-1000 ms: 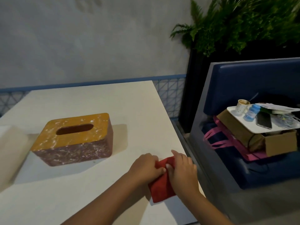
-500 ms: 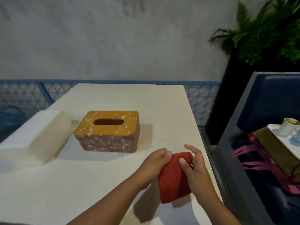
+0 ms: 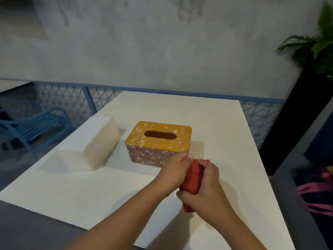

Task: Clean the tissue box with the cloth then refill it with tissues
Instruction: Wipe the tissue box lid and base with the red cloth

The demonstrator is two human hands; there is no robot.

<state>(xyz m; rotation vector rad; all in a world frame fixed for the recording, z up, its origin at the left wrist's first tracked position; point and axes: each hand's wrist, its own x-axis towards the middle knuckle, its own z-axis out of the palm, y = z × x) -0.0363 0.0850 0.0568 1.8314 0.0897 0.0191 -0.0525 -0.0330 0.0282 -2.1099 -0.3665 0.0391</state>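
Note:
The tissue box has an orange speckled lid with an oval slot and dark red speckled sides; it stands in the middle of the white table. A white pack of tissues lies just left of it. Both hands hold a folded red cloth above the table, right in front of the box's near right corner. My left hand grips the cloth's upper left side. My right hand wraps around its right side and lower end.
A blue mesh railing runs behind the table, with a blue chair at far left. A dark planter with a fern stands at right. A dark blue seat with pink straps lies beside the table's right edge.
The view has swung left, bringing the tissue pack and chair into sight. The cloth has been lifted and bunched narrower between both hands, closer to the box.

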